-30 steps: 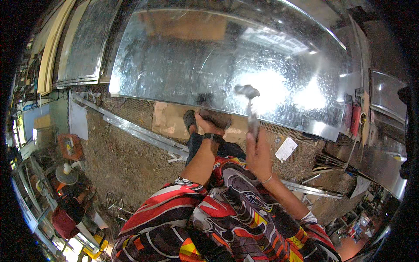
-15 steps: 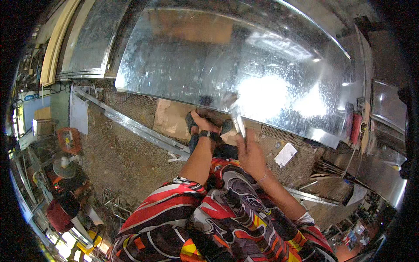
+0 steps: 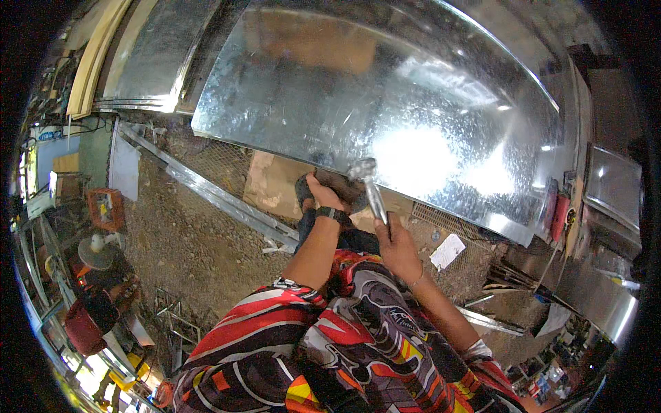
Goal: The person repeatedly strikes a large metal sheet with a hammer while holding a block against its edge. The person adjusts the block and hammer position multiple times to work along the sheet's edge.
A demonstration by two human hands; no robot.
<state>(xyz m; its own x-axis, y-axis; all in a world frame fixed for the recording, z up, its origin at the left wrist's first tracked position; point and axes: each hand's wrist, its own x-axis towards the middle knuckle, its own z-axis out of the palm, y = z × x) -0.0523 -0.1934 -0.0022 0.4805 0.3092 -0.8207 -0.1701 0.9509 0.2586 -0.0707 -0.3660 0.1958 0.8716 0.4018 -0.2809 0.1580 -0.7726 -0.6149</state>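
Note:
A large shiny sheet-metal panel [image 3: 296,103] lies in front of me. My right hand [image 3: 399,251] is closed round the dark grip of a hammer [image 3: 374,199]. The hammer's bright shaft slants up to its head, which is at the panel's near edge and slightly blurred. Just left of the hammer, my left hand [image 3: 325,194], with a dark band on its wrist, is closed at the same edge. A dark piece shows beside its fingers, but its kind is unclear. The panel's edge and shadow partly hide those fingers.
Brown cardboard [image 3: 265,182] lies under the panel's near edge. Long metal strips [image 3: 206,189] cross the gravelly ground at left. A white paper [image 3: 447,252] lies to the right, near a red object [image 3: 561,215]. An orange crate [image 3: 105,208] stands far left.
The hammer head has come down a little to the panel's near edge, and my right hand is less blurred. My left hand keeps its place. The view has shifted slightly.

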